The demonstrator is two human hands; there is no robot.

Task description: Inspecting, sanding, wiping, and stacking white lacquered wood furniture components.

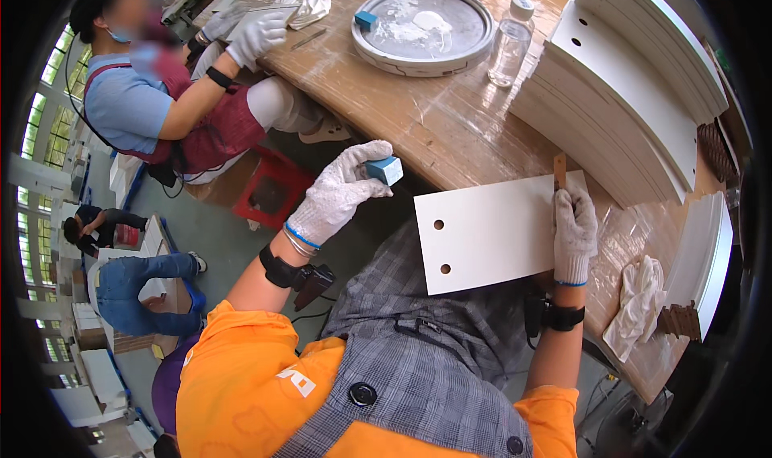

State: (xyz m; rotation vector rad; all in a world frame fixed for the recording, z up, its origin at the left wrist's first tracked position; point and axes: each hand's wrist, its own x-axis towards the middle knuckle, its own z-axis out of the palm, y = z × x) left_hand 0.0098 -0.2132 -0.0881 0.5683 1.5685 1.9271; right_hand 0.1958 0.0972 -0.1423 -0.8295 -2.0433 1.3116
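Note:
My left hand (pixel 338 193), in a white knit glove, is raised over the gap in front of the table. Its thumb and fingers pinch a small blue block (pixel 384 171) with a paler end face. A flat white panel (pixel 490 229) with two round holes near its left end lies tilted above my lap. At its right end my right hand (pixel 574 229), also gloved, is closed on the panel. A narrow brown strip (pixel 560 171) sticks up from the same fingers, its lower part hidden. The block and the panel are apart.
On the table (pixel 450 140) stand a round grey tray (pixel 394 52) smeared with white paste, a clear bottle (pixel 511 44) and stacked curved white panels (pixel 611 96). Another blue block (pixel 367 20) sits at the tray's edge. White gloves (pixel 635 309) lie right. A co-worker (pixel 133 96) sits far left, near a red stool (pixel 273 188).

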